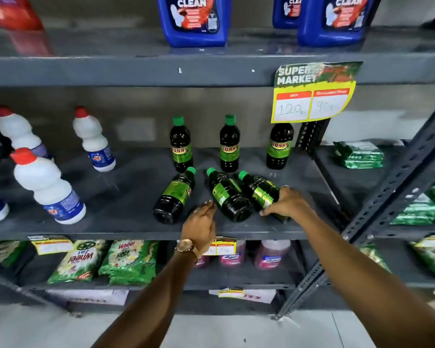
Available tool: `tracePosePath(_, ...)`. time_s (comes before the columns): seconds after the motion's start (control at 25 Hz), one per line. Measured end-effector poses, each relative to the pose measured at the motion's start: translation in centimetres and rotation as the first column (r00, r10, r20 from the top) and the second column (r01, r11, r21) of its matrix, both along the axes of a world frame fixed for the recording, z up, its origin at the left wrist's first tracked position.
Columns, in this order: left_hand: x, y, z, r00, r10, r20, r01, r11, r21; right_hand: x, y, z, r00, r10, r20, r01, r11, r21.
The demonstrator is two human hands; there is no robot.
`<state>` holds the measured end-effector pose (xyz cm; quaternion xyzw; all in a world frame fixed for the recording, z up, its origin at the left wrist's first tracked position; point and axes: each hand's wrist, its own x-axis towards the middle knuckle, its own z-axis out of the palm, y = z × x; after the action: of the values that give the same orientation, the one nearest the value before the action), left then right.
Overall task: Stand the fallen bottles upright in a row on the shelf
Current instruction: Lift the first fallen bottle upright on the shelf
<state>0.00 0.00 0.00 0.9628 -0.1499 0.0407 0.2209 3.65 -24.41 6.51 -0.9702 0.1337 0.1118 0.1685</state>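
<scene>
Six dark, green-capped plastic bottles are occupying the grey metal shelf (126,197): three are standing (229,144) at 12 o'clock; three are lying (173,197) at 6 o'clock. Four white, red-capped plastic bottles (47,187) are showing at 9 o'clock.

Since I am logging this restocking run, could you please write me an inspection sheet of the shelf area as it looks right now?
Surface: grey metal shelf, dull, no spills seen.
Job's things: three upright dark bottles in a back row; three fallen dark bottles lying in front, green caps pointing to the back.
Clutter: white bottles at left; green packets at right.
Grippers: right hand wraps the rightmost fallen bottle; left hand open between the other two, gripping nothing.
Cables: nothing seen.
Surroundings: price tag hanging above; blue jugs on the upper shelf; detergent bags below.
</scene>
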Motion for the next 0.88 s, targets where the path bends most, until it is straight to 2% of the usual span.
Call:
tracePosePath(0.12, 1.1, 0.1, -0.5, 0.999, 0.01, 0.05, -0.013, 0.998, 0.054, 1.0, 0.1, -0.6, 0.999, -0.009, 0.042, 0.009, 1.0, -0.004)
tracePosePath(0.2, 1.3, 0.3, -1.0, 0.998, 0.014, 0.055, -0.018, 0.997, 0.076, 1.0, -0.1, -1.4, 0.986, -0.04, 0.161, 0.028, 0.997, 0.076)
tracePosePath(0.28, 1.3, 0.2, -1.6, 0.996, 0.021, 0.09, -0.028, 0.997, 0.078, 1.0, -0.8, -2.6, 0.899, -0.113, 0.422, 0.001, 0.966, 0.258)
tracePosePath(0.36, 1.4, 0.1, -1.8, 0.994, 0.026, 0.11, -0.036, 0.995, 0.088, 0.5, -0.9, -3.6, 0.757, -0.253, 0.602, -0.085, 0.876, 0.475)
tracePosePath(0.44, 1.5, 0.1, -1.7, 0.993, 0.024, 0.118, -0.034, 0.996, 0.078, 0.4, -0.6, -4.1, 0.696, -0.38, 0.61, -0.113, 0.78, 0.615)
tracePosePath(0.6, 1.7, 0.2, -1.4, 0.993, 0.059, 0.106, -0.062, 0.998, 0.032, 0.4, -0.7, -4.8, 0.651, -0.54, 0.533, -0.063, 0.662, 0.747)
tracePosePath(0.68, 1.7, 0.2, -1.4, 0.993, 0.067, 0.1, -0.069, 0.997, 0.017, 0.1, -1.0, -5.6, 0.631, -0.561, 0.536, -0.056, 0.656, 0.753)
tracePosePath(0.88, 1.5, 0.2, -1.5, 0.99, 0.067, 0.126, -0.071, 0.997, 0.024, -1.7, -2.1, -7.5, 0.674, -0.48, 0.562, -0.12, 0.679, 0.724)
